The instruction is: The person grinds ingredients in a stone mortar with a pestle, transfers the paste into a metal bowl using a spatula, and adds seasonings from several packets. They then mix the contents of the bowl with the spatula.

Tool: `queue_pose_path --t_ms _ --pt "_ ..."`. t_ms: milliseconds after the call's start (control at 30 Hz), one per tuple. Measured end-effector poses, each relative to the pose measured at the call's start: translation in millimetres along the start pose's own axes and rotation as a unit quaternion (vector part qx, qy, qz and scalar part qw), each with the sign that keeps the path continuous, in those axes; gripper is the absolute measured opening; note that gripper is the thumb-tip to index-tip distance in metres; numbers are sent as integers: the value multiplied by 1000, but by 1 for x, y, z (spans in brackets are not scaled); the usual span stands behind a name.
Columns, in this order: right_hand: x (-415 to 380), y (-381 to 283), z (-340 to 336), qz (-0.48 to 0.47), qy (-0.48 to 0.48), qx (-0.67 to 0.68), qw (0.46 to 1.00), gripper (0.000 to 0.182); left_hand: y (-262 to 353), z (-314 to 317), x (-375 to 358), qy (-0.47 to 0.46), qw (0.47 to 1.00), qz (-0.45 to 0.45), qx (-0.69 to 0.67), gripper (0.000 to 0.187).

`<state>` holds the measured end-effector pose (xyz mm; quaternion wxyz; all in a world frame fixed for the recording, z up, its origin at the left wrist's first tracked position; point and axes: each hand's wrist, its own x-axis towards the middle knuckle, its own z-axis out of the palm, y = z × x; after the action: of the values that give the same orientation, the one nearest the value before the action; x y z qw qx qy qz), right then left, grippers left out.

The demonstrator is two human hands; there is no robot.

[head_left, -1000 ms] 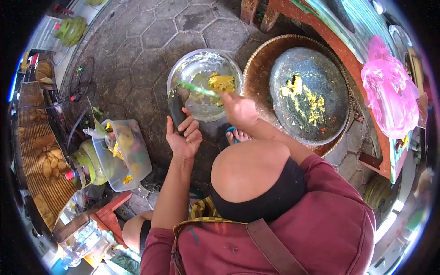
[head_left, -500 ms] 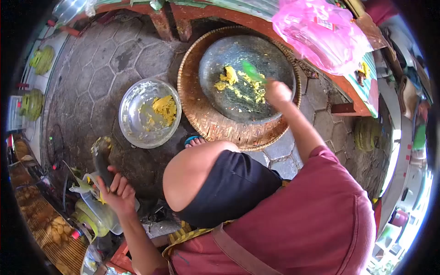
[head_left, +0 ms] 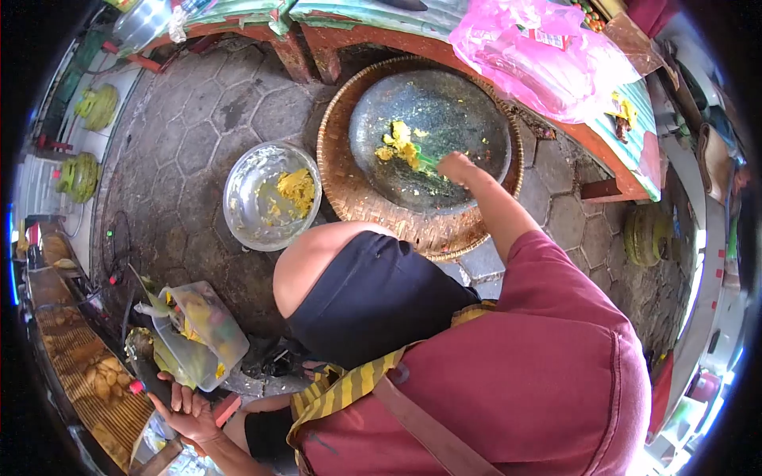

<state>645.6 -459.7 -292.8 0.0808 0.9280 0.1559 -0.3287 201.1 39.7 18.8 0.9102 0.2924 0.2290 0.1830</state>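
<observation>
1. Hexagonal paving (head_left: 182,127) covers the ground, darkened in patches, with a low table (head_left: 365,16), green-topped and red-legged, along the far side.
2. Near that table lies a round woven tray (head_left: 373,228), and on it rests a broad, dark stone slab (head_left: 472,111).
3. Lumpy yellow mash (head_left: 401,144) sits towards the left half of the slab, with small crumbs scattered around it.
4. The person's right hand (head_left: 458,168) is above the slab, its fingers closed around a green tool (head_left: 427,161). The tool's far end meets the right edge of the mash; motion blurs its outline.
5. The person's left hand (head_left: 188,414) is low and out to the left, well apart from the slab. Its fingers are partly curled against the lower end of a dark pestle (head_left: 143,357), whose upper end carries pale yellowish residue.
6. Just beside the pestle stands a translucent plastic container (head_left: 208,313) with yellow scraps in it.
7. Left of the tray is a round bowl (head_left: 252,224), its inside smeared, with a yellow mound (head_left: 296,190) towards its right side.
8. A bent knee (head_left: 311,266) is just below the bowl in view.
9. On the table, a pink plastic bag (head_left: 540,67) lies crumpled, beyond the slab.
</observation>
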Motion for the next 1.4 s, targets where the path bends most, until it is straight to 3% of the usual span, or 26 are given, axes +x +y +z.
queue_pose_path --t_ms 33,100,133,167,200,233,367,433,500,533,567,600,633,667,700,767,800,833,933,1000,1033,1100,1200,1233,1300,1400 --pt "-31 -12 -35 -105 -60 -40 992 29 6 -1 -8 15 1000 19 4 44" --pt "-53 -2 -59 128 -55 201 970 29 22 -14 -21 19 999 41 11 43" --pt "-20 44 -33 -11 -76 85 993 29 30 -22 -29 22 999 39 13 43" --pt "-4 77 -25 -117 -76 -203 969 26 39 -32 -36 17 999 44 27 44" --pt "-42 76 -50 111 -21 -7 994 33 43 -39 -41 12 998 49 40 44" --pt "-81 71 -74 231 52 111 965 35 45 -41 -46 13 997 56 55 45" --pt "-78 96 -50 226 70 64 969 33 44 -67 -54 20 994 85 70 45" --pt "-50 93 -16 -7 -71 -105 992 25 36 -76 -53 48 992 114 29 44" --pt "-43 77 8 -219 42 -125 967 14 39 -81 -50 44 993 110 16 44" --pt "-29 66 25 -246 49 -99 963 14 39 -84 -51 42 994 104 5 43" --pt "-7 64 42 -366 109 -97 919 18 38 -82 -51 41 993 109 8 42" --pt "-23 55 19 -366 110 -99 919 18 37 -83 -50 40 993 110 7 42" --pt "-61 31 -28 -138 1 125 983 19 37 -83 -50 38 993 110 2 42" --pt "-83 16 -51 107 -111 334 930 21 38 -83 -51 38 993 109 -2 41" --pt "-72 45 -44 62 -61 312 946 24 39 -83 -52 40 993 108 -1 41" --pt "-64 79 -58 19 -17 -16 1000 22 38 -84 -54 34 995 94 4 40" --pt "-35 119 -36 70 74 -35 994 25 37 -83 -55 36 995 95 2 40" --pt "-63 111 -57 232 126 119 957 28 36 -82 -55 50 993 108 6 39" --pt "-57 103 -43 270 153 78 947 31 36 -82 -55 64 990 123 6 38" --pt "-37 69 -10 146 119 29 982 28 37 -84 -58 68 990 127 2 38" --pt "-49 38 -17 143 119 27 982 28 38 -85 -59 71 989 127 -1 38" --pt "-76 -15 -47 110 -57 323 938 23 37 -83 -58 80 988 131 -8 38" --pt "-63 -3 -38 74 -152 441 882 20 38 -88 -57 49 991 120 -6 39" --pt "-63 11 -35 67 -99 473 873 22 37 -88 -57 51 991 123 -5 39" --pt "-43 54 -28 215 -62 519 825 23 36 -86 -58 58 992 113 -11 39" --pt "-4 99 7 289 50 421 858 20 36 -86 -60 73 990 117 -3 39"
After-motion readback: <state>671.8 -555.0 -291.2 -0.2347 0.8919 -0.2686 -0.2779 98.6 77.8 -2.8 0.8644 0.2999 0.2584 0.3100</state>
